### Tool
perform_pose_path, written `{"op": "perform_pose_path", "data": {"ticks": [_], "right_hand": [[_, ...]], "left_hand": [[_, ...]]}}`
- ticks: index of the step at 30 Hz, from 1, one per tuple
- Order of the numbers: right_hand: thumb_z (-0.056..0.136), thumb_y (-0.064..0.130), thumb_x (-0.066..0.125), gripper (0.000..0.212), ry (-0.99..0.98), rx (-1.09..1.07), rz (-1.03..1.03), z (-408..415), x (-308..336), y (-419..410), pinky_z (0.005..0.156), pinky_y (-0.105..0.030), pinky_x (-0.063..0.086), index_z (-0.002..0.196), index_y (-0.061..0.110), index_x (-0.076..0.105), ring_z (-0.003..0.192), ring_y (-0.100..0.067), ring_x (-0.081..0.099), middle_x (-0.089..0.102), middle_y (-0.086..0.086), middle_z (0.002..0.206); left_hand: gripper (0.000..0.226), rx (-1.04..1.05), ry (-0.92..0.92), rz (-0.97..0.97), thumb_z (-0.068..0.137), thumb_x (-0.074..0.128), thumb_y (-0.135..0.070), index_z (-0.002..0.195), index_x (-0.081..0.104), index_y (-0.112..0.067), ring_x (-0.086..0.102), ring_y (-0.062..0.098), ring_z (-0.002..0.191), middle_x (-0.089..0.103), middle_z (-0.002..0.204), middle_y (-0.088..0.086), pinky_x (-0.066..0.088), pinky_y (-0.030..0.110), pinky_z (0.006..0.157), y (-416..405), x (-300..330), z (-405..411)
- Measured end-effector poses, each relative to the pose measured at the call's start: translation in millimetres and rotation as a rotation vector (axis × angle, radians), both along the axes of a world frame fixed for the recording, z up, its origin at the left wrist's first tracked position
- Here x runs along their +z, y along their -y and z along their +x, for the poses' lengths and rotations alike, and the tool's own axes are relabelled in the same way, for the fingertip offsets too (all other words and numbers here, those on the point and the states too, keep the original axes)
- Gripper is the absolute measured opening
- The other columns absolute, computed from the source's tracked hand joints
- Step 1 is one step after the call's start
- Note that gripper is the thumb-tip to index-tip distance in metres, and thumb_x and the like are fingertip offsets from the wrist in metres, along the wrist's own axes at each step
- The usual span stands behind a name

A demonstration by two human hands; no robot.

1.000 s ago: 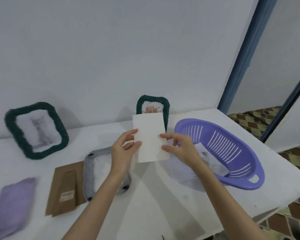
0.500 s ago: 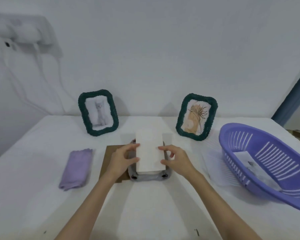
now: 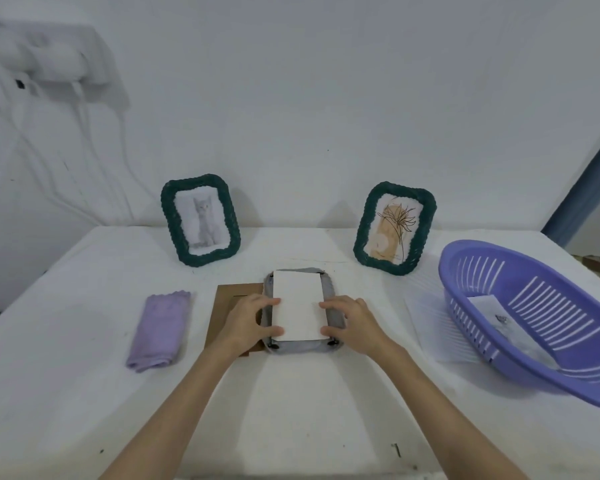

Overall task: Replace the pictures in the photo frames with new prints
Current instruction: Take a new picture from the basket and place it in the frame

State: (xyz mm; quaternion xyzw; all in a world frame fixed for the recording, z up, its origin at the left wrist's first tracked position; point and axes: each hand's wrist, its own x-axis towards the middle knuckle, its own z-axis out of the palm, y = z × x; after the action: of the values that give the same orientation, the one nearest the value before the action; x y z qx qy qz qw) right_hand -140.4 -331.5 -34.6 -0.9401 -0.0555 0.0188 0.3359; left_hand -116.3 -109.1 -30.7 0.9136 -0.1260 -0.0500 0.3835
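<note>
Left hand (image 3: pixel 248 320) and right hand (image 3: pixel 352 318) pinched the white print's (image 3: pixel 298 306) side edges, print lying on the face-down grey frame (image 3: pixel 331 299) mid-table. Brown backing board (image 3: pixel 229 303) just left, purple cloth (image 3: pixel 161 329) further left, basket (image 3: pixel 520 271) right. Two green frames (image 3: pixel 200 220) stood behind.

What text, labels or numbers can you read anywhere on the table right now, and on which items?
None can be read.
Print in the purple basket: a small dark mark, too blurred to read.
White print held by both hands on the grey frame: blank side up, no text.
Cat picture frame and plant picture frame: images only, no words visible.
Brown backing board: no label visible.
</note>
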Motion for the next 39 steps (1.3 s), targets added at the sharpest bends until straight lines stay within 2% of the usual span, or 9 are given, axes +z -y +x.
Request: {"op": "perform_pose_path", "data": {"ticks": [4, 8, 13, 15, 19, 22, 28, 33, 39], "right_hand": [[0.081, 0.023, 0.070, 0.043, -0.032, -0.001, 0.030, 0.8, -2.4, 2.6, 0.100, -0.027, 0.032, 0.122, 0.019, 0.058, 0.119, -0.022, 0.035, 0.048, 0.003, 0.135], [0.082, 0.018, 0.068, 0.039, -0.051, -0.038, 0.168, 3.3, -3.6, 6.1, 0.102, -0.028, 0.034, 0.120, 0.020, 0.059, 0.118, -0.024, 0.039, 0.054, 0.003, 0.129], [0.079, 0.020, 0.071, 0.041, -0.058, -0.033, 0.173, 6.2, -9.1, 7.6, 0.105, -0.034, 0.035, 0.119, 0.021, 0.060, 0.122, -0.024, 0.040, 0.054, 0.005, 0.131], [0.077, 0.023, 0.074, 0.043, -0.062, -0.034, 0.176, 6.3, -10.8, 7.0, 0.106, -0.035, 0.035, 0.118, 0.021, 0.061, 0.123, -0.022, 0.039, 0.053, 0.006, 0.132], [0.071, 0.030, 0.078, 0.049, -0.059, -0.037, 0.193, 7.2, -11.4, 6.9, 0.105, -0.035, 0.036, 0.117, 0.021, 0.062, 0.123, -0.021, 0.040, 0.053, 0.008, 0.131], [0.072, 0.028, 0.077, 0.049, -0.059, -0.027, 0.183, 8.0, -10.5, 8.1, 0.106, -0.036, 0.035, 0.118, 0.021, 0.061, 0.123, -0.020, 0.038, 0.052, 0.008, 0.133], [0.072, 0.027, 0.077, 0.050, -0.068, -0.005, 0.162, 7.3, -9.6, 8.1, 0.107, -0.034, 0.034, 0.119, 0.021, 0.060, 0.125, -0.020, 0.036, 0.049, 0.008, 0.136], [0.077, 0.035, 0.071, 0.053, -0.018, -0.021, 0.141, 1.3, -6.4, 1.7, 0.106, -0.033, 0.034, 0.125, 0.022, 0.054, 0.121, -0.017, 0.032, 0.045, 0.009, 0.138], [0.079, 0.033, 0.070, 0.054, -0.037, -0.007, 0.108, -1.8, -5.1, -2.3, 0.109, -0.034, 0.028, 0.129, 0.025, 0.050, 0.125, -0.018, 0.028, 0.039, 0.008, 0.144]], "left_hand": [[0.035, -0.040, 0.032, -0.031, 0.079, 0.071, -0.016, 0.114, 0.065, -0.017, 0.049, 0.016, 0.111, 0.058, 0.118, 0.004, 0.038, 0.028, 0.100, -3.3, -2.0, -0.1], [0.036, -0.050, 0.044, -0.016, 0.077, 0.072, -0.014, 0.113, 0.066, -0.016, 0.048, 0.012, 0.102, 0.060, 0.109, 0.000, 0.036, 0.021, 0.089, -5.1, -3.4, 0.1], [0.035, -0.048, 0.049, -0.011, 0.074, 0.075, -0.018, 0.108, 0.068, -0.015, 0.049, 0.008, 0.102, 0.061, 0.114, -0.001, 0.034, 0.016, 0.088, -8.2, -8.2, 0.8], [0.035, -0.042, 0.047, -0.025, 0.075, 0.074, -0.019, 0.109, 0.068, -0.015, 0.049, 0.008, 0.106, 0.060, 0.118, -0.001, 0.035, 0.018, 0.092, -8.5, -9.5, 0.8], [0.044, -0.048, 0.084, 0.002, 0.077, 0.072, -0.022, 0.120, 0.061, -0.018, 0.043, 0.017, 0.125, 0.053, 0.133, -0.001, 0.032, 0.034, 0.109, -8.4, -11.3, 3.0], [0.049, -0.067, 0.079, 0.008, 0.074, 0.075, -0.023, 0.120, 0.060, -0.019, 0.045, 0.019, 0.125, 0.054, 0.133, -0.003, 0.034, 0.041, 0.108, -8.1, -12.6, 3.6], [0.053, -0.064, 0.057, 0.026, 0.077, 0.071, -0.031, 0.126, 0.055, -0.018, 0.039, 0.017, 0.129, 0.048, 0.138, -0.004, 0.032, 0.037, 0.110, -8.3, -11.6, 4.4], [0.065, -0.079, 0.014, 0.192, 0.078, 0.067, -0.042, 0.136, 0.042, -0.025, 0.021, 0.018, 0.139, 0.033, 0.148, -0.012, 0.021, 0.042, 0.114, -6.3, -10.9, 4.8], [0.068, -0.084, 0.005, 0.220, 0.078, 0.066, -0.045, 0.138, 0.040, -0.025, 0.019, 0.018, 0.140, 0.030, 0.149, -0.014, 0.018, 0.040, 0.114, -7.0, -14.0, 6.0]]}}
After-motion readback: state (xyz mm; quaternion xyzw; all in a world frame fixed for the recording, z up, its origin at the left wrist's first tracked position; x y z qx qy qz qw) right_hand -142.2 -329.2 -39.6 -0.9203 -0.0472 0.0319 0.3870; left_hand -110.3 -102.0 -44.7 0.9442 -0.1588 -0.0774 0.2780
